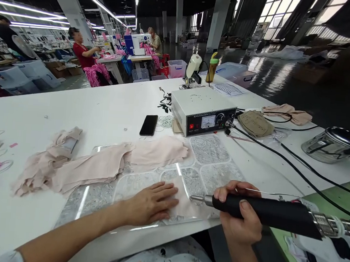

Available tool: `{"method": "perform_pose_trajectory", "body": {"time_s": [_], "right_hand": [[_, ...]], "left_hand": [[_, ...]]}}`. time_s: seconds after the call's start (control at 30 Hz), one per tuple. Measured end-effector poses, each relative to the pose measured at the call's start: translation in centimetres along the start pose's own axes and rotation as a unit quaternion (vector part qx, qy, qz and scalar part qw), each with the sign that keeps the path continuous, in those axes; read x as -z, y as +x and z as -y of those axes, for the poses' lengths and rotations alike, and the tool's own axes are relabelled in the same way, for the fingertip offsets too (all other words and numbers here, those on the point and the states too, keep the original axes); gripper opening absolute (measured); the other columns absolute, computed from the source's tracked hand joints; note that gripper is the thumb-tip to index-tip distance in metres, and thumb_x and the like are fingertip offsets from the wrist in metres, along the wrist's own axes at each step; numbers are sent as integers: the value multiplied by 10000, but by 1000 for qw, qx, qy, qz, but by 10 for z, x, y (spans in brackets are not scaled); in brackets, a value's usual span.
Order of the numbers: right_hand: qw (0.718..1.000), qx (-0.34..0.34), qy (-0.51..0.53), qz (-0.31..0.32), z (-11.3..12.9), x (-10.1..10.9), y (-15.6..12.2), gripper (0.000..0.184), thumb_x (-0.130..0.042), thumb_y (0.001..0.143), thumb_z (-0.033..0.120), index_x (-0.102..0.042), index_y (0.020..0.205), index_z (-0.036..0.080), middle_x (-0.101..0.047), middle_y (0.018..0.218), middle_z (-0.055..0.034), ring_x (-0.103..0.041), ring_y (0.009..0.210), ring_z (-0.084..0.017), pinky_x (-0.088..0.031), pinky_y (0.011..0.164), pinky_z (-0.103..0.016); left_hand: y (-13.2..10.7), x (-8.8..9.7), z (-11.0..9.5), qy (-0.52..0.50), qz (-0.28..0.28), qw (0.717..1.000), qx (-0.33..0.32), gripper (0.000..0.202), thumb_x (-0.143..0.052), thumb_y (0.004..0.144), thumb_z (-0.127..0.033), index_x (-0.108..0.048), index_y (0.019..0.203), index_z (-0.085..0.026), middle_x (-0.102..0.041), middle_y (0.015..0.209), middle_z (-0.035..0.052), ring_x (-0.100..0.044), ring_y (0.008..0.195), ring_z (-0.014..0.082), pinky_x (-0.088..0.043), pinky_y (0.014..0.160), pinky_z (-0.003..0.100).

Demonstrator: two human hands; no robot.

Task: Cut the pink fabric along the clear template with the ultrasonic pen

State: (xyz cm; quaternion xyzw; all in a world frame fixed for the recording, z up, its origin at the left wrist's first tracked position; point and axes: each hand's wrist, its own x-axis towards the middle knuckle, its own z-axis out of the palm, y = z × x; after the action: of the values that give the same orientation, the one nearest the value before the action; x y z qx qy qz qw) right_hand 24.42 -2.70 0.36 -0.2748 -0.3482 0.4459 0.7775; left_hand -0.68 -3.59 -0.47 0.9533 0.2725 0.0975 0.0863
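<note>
My left hand (150, 203) lies flat, fingers together, on a small pale pink fabric piece (185, 201) that rests on a clear glass plate (215, 150). My right hand (241, 215) grips a black handheld welding tool (265, 211). Its metal tip (196, 197) points left and touches the fabric piece just right of my left fingertips. A black cable (281, 158) runs from the tool's side to a white control box (203, 111) with a dial and gauge. More pink fabric pieces (100, 163) lie spread over the plate's left part.
A black phone (149, 125) lies behind the fabric. A steel pot (332, 146) stands at the right, tan fabric pieces (255, 122) near the box. A bottle (212, 67) and a white device (193, 68) stand at the far edge. People sit at sewing stations (84, 55) beyond.
</note>
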Motion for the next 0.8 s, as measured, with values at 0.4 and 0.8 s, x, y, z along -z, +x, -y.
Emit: {"method": "perform_pose_trajectory", "body": {"time_s": [0.4,0.8], "right_hand": [[998,-33,34,-37,-20,-1,9,157,-564,703,269,-593,850,224,-532,740,30,-521,483,-93,-452,516,-300],[997,-60,27,-36,-24,-15,14,161,-560,705,275,-601,852,225,-546,723,26,-516,483,-99,-464,503,-301]], "left_hand": [[3,8,16,-10,20,1000,-5,381,-410,1025,-339,-529,1335,-152,-479,1443,130,-424,1366,269,-378,1130,451],[13,8,22,-26,-36,999,-18,317,-392,1008,-165,-560,1274,-129,-612,1303,123,-556,1241,235,-455,1046,380]]}}
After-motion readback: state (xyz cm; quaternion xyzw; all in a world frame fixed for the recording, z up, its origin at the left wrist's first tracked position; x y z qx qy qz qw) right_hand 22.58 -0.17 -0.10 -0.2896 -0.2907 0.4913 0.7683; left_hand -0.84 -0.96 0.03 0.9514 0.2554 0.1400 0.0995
